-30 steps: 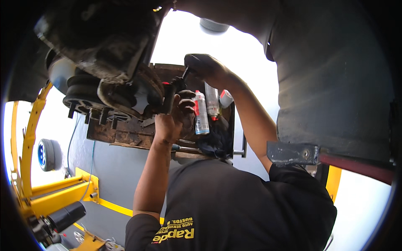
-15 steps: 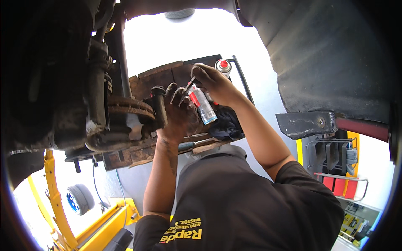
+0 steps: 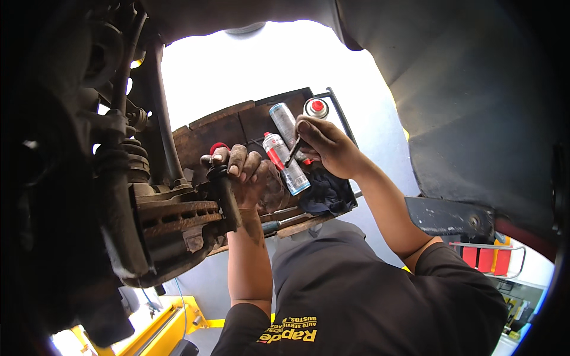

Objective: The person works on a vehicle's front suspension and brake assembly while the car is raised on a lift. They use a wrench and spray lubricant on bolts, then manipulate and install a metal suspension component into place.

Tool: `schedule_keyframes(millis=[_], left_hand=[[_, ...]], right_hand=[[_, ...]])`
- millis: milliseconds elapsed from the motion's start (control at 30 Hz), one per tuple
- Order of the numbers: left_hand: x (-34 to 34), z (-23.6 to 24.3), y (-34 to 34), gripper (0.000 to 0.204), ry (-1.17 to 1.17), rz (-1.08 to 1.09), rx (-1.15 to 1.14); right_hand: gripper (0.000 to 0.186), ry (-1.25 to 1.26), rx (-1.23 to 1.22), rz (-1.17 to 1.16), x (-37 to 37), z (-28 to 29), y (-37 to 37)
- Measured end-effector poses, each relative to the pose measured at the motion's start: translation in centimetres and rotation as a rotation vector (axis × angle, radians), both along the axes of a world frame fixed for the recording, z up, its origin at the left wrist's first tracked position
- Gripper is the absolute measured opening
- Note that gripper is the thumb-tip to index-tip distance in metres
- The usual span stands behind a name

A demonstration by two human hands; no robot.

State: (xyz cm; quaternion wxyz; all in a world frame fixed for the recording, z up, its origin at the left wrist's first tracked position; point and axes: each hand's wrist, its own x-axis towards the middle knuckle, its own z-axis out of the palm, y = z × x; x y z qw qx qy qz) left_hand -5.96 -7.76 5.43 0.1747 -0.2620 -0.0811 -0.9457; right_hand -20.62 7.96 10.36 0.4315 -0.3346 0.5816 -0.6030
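Note:
My left hand (image 3: 246, 178) curls its blackened fingers over the top of a dark cylindrical part (image 3: 227, 204), which stands upright beside a rusty brake disc (image 3: 178, 216). Something round and red (image 3: 219, 147) shows just behind those fingers; what it belongs to is hidden. To the right, my right hand (image 3: 329, 147) pinches a slim dark rod-like piece (image 3: 292, 153), its lower end pointing down and left in front of a red-and-silver spray can (image 3: 287, 166). The two hands are apart.
A worn brown board (image 3: 221, 129) carries a second spray can (image 3: 281, 118), a dark cloth (image 3: 328, 193) and a blue-handled tool (image 3: 271, 226). A can with a red nozzle (image 3: 316, 108) stands at its far right. Suspension parts (image 3: 135, 160) crowd the left; a dark wheel-arch liner (image 3: 475, 107) curves at right.
My right hand has moved right and down, away from my left hand. My left fingers have shifted onto the top of the cylindrical part. The view has swung, showing more suspension.

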Motion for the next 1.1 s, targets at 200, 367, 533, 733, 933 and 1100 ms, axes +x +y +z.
schedule_keyframes(millis=[200, 367, 533, 733, 933, 1100], left_hand=[[0.5, -0.1, -0.5, 0.023, -0.023, 0.043, -0.052], [0.6, -0.7, -0.8, 0.039, -0.09, -0.009, -0.119], [0.9, -1.6, 0.1, 0.063, -0.319, 0.082, -0.164], [0.4, -0.7, -0.4, 0.052, -0.201, -0.012, -0.234], [-0.3, 0.2, -1.1, 0.065, -0.069, -0.07, -0.204], [1.2, -0.2, -1.1, 0.017, -0.197, -0.023, -0.102]], right_hand=[[0.04, 0.146, -0.217, 0.085, -1.0, 2.4, -3.7], [0.042, 0.52, -0.318, 0.047, -1.3, 3.6, -6.0], [0.041, 0.692, -0.501, 0.007, -1.0, 3.8, -7.6], [0.031, 0.969, -0.591, -0.011, -0.9, 3.4, -8.6], [0.026, 0.856, -0.607, -0.062, -0.5, 3.5, -9.8], [0.032, 0.532, -0.467, 0.088, -0.5, 3.6, -9.7]])
